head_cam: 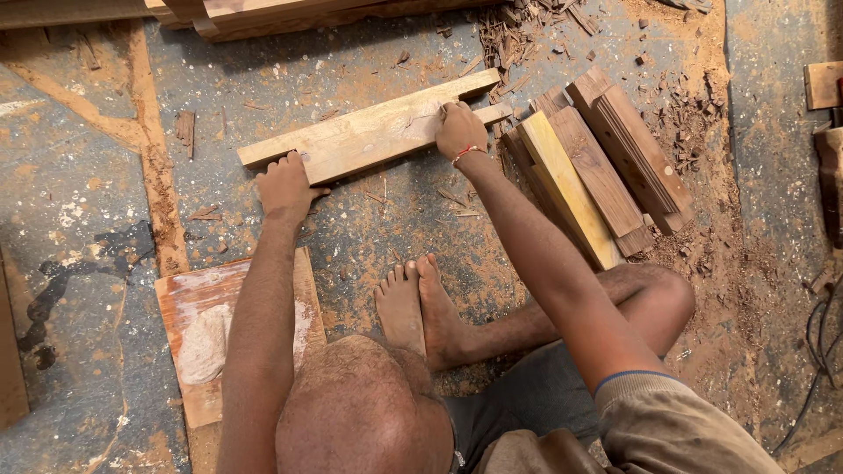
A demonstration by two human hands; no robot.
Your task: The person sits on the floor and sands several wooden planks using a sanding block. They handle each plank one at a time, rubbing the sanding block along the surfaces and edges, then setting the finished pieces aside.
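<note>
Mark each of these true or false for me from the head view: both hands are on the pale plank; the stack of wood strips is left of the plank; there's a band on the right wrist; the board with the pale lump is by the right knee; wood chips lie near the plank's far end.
1. Both hands are on the pale plank. True: the left hand presses its near end and the right hand its far part.
2. The stack of wood strips lies left of the plank. False: it lies to the right.
3. The right wrist wears a band. True: a red one.
4. The board with the pale lump is by the right knee. False: it lies under the left arm.
5. Wood chips lie near the plank's far end. True.
</note>
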